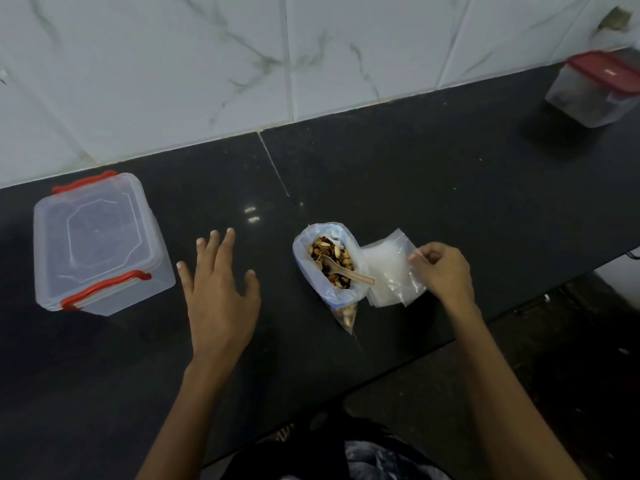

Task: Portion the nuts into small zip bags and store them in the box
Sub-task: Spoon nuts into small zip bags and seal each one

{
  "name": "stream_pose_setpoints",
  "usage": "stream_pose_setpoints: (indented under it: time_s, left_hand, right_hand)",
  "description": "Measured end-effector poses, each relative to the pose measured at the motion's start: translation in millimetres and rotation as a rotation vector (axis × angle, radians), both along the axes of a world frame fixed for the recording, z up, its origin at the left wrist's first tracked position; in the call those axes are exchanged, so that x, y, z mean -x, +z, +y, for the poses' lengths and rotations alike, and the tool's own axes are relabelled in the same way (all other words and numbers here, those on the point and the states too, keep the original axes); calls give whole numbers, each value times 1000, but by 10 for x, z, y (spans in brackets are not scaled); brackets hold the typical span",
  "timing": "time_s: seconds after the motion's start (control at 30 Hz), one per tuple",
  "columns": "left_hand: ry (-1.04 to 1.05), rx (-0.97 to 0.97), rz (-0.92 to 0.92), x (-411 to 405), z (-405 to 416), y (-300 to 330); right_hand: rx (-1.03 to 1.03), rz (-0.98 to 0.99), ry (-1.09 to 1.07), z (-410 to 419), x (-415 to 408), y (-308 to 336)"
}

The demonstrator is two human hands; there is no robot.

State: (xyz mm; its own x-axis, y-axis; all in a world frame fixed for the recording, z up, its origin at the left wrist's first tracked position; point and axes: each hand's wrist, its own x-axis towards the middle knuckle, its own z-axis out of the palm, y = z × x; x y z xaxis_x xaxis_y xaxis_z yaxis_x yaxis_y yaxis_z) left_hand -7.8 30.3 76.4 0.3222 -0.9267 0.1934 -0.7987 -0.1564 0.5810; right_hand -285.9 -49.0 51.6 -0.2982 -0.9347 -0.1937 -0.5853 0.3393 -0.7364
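A large clear bag of mixed nuts (329, 265) stands open on the black counter, with a small wooden spoon (349, 271) lying in it. Right beside it lies a stack of small empty zip bags (388, 271). My right hand (443, 271) pinches the top corner of the uppermost zip bag. My left hand (218, 289) hovers flat with spread fingers over the counter, left of the nut bag, holding nothing. A clear plastic box (100, 244) with red clips and its lid on stands at the far left.
The black counter (415, 174) runs along a white marbled tile wall (242, 64). A second clear container with a red lid (595, 88) stands at the back right. The counter's front edge falls off diagonally at the lower right.
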Motion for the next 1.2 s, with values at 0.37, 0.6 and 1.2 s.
stream_pose_setpoints:
  time_s: [0.37,0.6,1.2]
  left_hand:
    - [33,68,122,10,74,183]
    - [76,-137,1159,-2,101,397]
    - [171,-197,696,-328,187,166]
  right_hand:
    - [94,-532,250,21,-542,1082]
    - [-200,-804,370,161,-1404,609]
    - [-243,-423,884,-39,-1567,579]
